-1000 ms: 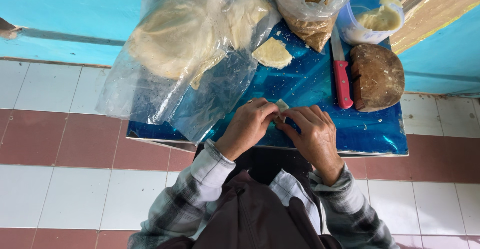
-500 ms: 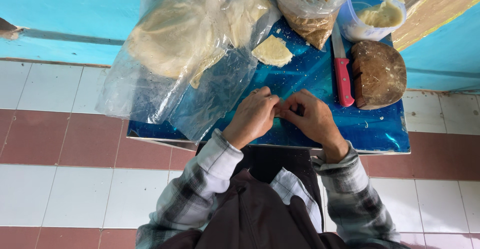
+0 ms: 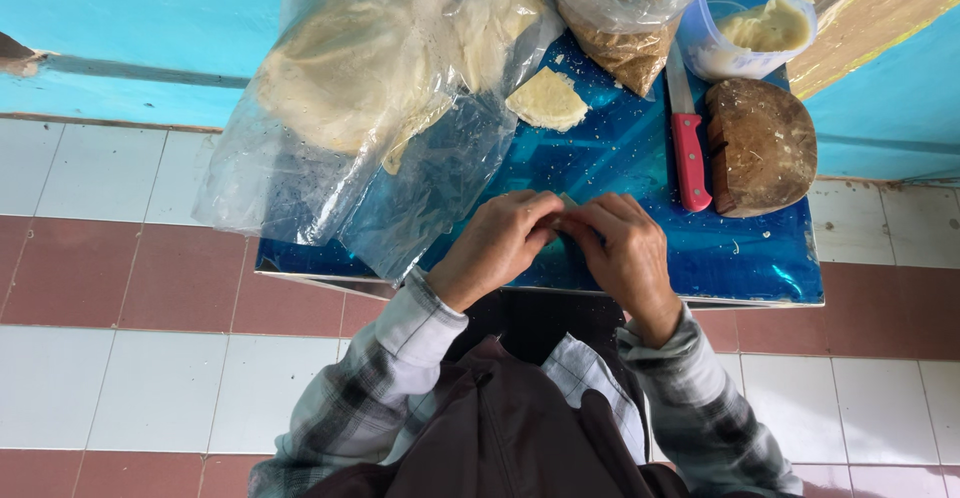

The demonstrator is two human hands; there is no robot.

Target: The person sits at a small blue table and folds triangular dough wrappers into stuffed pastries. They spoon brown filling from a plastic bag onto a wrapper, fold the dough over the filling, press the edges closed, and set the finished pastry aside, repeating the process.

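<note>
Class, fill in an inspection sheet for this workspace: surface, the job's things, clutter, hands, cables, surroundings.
Surface: shiny blue table, scattered with crumbs.
Job's things: small pale piece pinched between both hands, mostly hidden.
Clutter: large clear bag of pale flat sheets; loose pale wedge; bag of brown filling; red-handled knife; brown block; plastic tub.
Hands: left hand and right hand meet fingertip to fingertip.
Cables: nothing seen.
Surroundings: turquoise wall; white and reddish floor tiles.
</note>
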